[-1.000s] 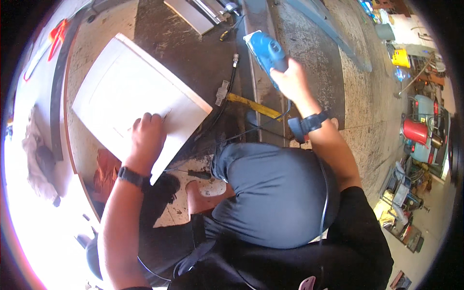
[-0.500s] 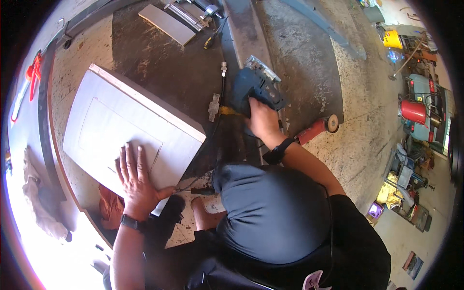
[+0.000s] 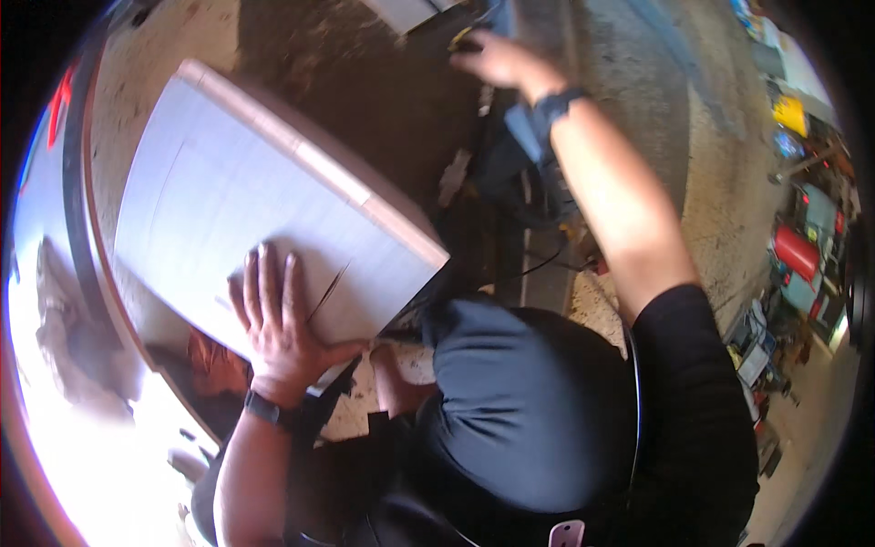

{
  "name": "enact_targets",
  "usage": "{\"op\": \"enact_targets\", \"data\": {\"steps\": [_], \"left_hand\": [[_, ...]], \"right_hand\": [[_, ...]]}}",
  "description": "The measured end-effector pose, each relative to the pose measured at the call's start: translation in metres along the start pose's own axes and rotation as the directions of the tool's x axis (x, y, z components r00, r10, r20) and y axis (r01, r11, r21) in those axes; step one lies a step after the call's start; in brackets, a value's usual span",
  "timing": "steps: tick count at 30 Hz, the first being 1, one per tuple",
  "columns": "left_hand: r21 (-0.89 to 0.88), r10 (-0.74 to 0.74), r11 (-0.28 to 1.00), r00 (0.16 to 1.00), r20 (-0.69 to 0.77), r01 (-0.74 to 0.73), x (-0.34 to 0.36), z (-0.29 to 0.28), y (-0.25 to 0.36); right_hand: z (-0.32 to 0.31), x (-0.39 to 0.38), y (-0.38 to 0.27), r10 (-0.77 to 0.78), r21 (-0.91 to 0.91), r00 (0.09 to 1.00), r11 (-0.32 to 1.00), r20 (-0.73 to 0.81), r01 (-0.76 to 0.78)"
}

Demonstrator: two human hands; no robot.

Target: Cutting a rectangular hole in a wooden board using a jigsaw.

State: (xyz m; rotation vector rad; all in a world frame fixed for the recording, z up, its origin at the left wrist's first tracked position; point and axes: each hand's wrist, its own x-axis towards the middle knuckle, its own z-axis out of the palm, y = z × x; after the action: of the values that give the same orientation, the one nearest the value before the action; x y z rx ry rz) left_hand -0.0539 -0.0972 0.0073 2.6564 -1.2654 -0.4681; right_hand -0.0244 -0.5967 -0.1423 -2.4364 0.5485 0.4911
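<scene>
My left hand point(image 3: 273, 319) lies flat on a thick, pale wooden panel point(image 3: 219, 201), fingers spread and thumb out at its near edge. A dark slit runs through the panel beside the fingers, and a faint line curves across its left part. My right hand point(image 3: 501, 66) reaches far forward, blurred by motion. Its fingertips are at a small screwdriver point(image 3: 463, 39) with a yellow and black handle; whether they grip it is unclear. Under my right wrist rests the dark blue jigsaw point(image 3: 510, 169), partly hidden by the forearm.
A flat metal piece point(image 3: 453, 178) lies left of the jigsaw. A black cable point(image 3: 538, 264) crosses near my body. At the far edge is a pale board point(image 3: 401, 11). Along the right stand a yellow bucket point(image 3: 789, 115) and a red container point(image 3: 796, 253).
My right hand has let go of the jigsaw and moved forward to the screwdriver. The jigsaw has been set down. My left hand stays on the panel; the whole view has shifted.
</scene>
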Motion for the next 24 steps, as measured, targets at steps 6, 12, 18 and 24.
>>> {"op": "enact_targets", "data": {"steps": [6, 12, 18, 24], "left_hand": [[-0.097, -0.028, 0.995, 0.999, -0.037, 0.025, -0.001, 0.001, 0.0], [-0.038, -0.114, 0.993, 0.992, -0.048, 0.112, 0.012, -0.025, -0.044], [0.153, 0.07, 0.988, 0.938, -0.34, -0.018, 0.031, -0.002, -0.087], [0.149, 0.004, 0.987, 0.918, -0.396, 0.06, 0.032, 0.008, -0.082]], "right_hand": [[0.02, 0.076, 0.023, 0.046, -0.151, 0.999, 0.987, -0.023, -0.049], [-0.033, -0.046, -0.047, 0.075, 0.475, 0.987, 0.88, -0.143, 0.002], [-0.102, -0.24, -0.199, -0.468, 0.239, 0.859, 0.876, 0.208, 0.42], [-0.042, -0.293, -0.282, -0.386, -0.346, 0.883, 0.817, 0.267, 0.462]]}}
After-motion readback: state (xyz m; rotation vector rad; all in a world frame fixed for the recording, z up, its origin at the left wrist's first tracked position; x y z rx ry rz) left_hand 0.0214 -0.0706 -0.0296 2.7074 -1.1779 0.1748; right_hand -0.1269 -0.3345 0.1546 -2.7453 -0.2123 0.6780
